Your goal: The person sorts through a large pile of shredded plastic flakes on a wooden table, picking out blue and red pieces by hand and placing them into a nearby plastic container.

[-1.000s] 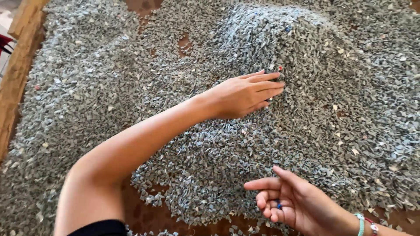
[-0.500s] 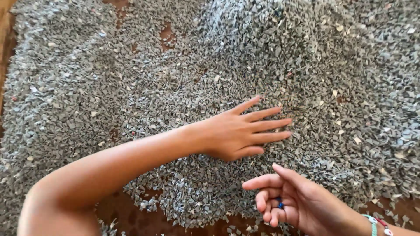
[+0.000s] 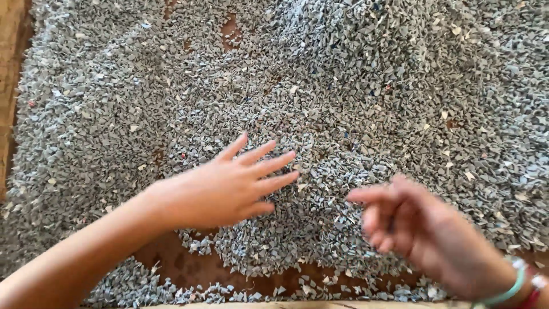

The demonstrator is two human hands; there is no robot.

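Note:
A wide heap of small grey triangular chips (image 3: 354,86) covers a brown surface. My left hand (image 3: 223,189) lies flat on the near part of the heap, palm down, fingers spread and pointing right; it holds nothing. My right hand (image 3: 423,234) hovers just above the heap's near right edge. It is blurred by motion, with the fingers loosely curled and the forefinger pointing left. The blur hides whether anything lies in its palm. Green and red bracelets (image 3: 514,286) ring the right wrist.
Bare brown patches (image 3: 189,263) show through the chips near the front and at the far middle (image 3: 230,26). A wooden border runs down the left side (image 3: 10,68) and along the near edge (image 3: 286,305). A few pale and reddish chips are mixed in.
My left hand has slid back toward me and leftward across the chips, fingers spreading. My right hand has risen and moved left, now blurred. The view has shifted closer over the heap.

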